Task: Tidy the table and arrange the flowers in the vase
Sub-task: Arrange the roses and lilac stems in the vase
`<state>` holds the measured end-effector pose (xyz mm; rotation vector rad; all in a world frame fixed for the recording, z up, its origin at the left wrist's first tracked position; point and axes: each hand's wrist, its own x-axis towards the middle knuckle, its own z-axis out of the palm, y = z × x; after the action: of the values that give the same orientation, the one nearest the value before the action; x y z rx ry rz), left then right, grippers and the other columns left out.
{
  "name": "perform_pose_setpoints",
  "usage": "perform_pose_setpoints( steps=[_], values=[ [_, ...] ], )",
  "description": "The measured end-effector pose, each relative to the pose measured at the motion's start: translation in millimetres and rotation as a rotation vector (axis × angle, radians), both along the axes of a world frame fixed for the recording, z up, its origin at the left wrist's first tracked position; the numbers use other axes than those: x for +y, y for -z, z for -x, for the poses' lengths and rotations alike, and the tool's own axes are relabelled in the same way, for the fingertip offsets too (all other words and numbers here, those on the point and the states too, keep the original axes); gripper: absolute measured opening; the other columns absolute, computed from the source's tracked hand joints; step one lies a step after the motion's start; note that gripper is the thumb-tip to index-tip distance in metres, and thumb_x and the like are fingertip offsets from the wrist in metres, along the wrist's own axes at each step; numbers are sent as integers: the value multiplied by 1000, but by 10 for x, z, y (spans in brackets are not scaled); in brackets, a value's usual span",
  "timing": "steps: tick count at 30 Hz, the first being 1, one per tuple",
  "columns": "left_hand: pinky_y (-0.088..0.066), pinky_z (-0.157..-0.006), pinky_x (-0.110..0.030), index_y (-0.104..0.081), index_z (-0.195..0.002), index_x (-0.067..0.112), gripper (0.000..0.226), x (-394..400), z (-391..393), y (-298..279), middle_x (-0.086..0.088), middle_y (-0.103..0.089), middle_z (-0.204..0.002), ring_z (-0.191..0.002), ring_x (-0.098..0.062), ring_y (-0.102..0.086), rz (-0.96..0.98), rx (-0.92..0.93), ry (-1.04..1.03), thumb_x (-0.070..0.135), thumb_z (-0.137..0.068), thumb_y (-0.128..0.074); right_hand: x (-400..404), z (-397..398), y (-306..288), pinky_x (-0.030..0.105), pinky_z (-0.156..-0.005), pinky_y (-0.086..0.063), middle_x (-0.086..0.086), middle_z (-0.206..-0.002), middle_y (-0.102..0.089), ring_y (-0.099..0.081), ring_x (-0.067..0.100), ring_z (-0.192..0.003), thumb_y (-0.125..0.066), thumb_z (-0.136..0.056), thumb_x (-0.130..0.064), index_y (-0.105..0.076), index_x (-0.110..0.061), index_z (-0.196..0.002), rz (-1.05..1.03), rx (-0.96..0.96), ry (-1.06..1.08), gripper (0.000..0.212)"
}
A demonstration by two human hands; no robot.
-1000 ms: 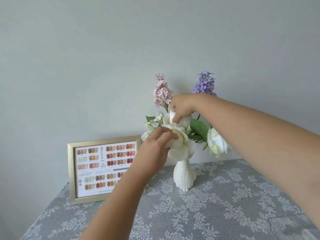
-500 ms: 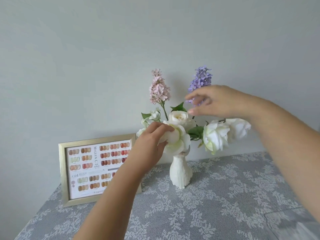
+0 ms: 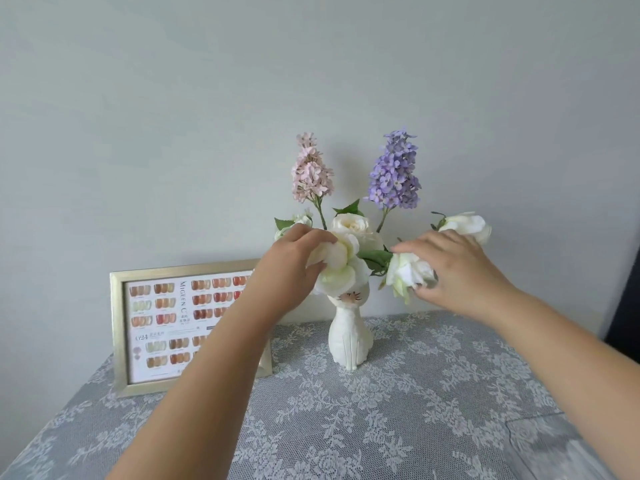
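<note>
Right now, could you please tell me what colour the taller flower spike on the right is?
Purple, seen clearly in the head view.

**Pale wall, lace-covered table**

Plain grey-white wall [image 3: 173, 98] filling the upper half, unmarked, evenly lit by soft diffuse light. Below, a table under a grey lace tablecloth [image 3: 398, 410] with a white floral pattern, spreading from 9 o'clock across to 3 o'clock. Propped against the wall at 9 o'clock, a gold-framed nail colour chart [image 3: 156, 327], tilted slightly back. At 3 o'clock, past the table edge, a dark vertical strip [image 3: 627, 306], too cropped to identify.
</note>
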<state>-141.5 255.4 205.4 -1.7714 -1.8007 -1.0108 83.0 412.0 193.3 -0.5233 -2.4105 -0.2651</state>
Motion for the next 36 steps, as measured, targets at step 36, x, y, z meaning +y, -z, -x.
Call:
perform_pose_setpoints(
  steps=[36],
  values=[
    [-28, -102, -42, -63, -113, 28, 50, 217, -366, 385, -10, -31, -145, -133, -28, -31, -153, -149, -95, 34, -67, -81, -340, 288, -27, 23, -97, -45, -13, -127, -59, -57, 0, -114, -73, -71, -44, -46, -50, -118, 767, 149, -359, 54]
  ],
)
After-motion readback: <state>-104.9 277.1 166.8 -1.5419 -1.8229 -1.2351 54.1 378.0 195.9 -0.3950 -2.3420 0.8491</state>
